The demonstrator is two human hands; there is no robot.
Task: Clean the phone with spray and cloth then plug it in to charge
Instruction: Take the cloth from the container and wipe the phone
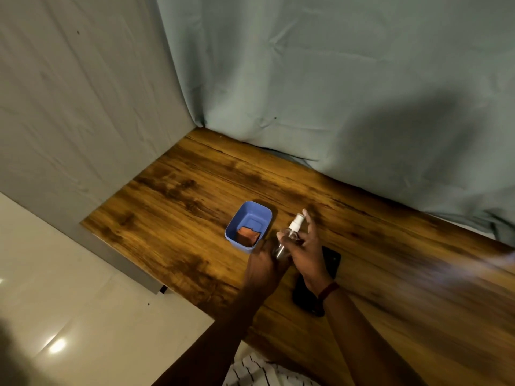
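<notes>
Both hands met over the near middle of the wooden table (178,190), sharing a small clear spray bottle (287,239). The left hand (263,267) was wrapped closed around the bottle's lower body, apparently to steady it, while the right hand (308,250) was at its upper part with one finger raised beside the white nozzle; whether it was pressing the pump or working a cap could not be told. The bottle leaned with its head toward the far side. The dark phone (306,298) lay flat on the table directly under the right hand and wrist, close enough to be sprayed without reaching. Just left of the hands stood a blue tub (260,211) holding a folded reddish cloth (247,235), seemingly kept handy for wiping. No charging cable showed, so charging looked some steps off.
</notes>
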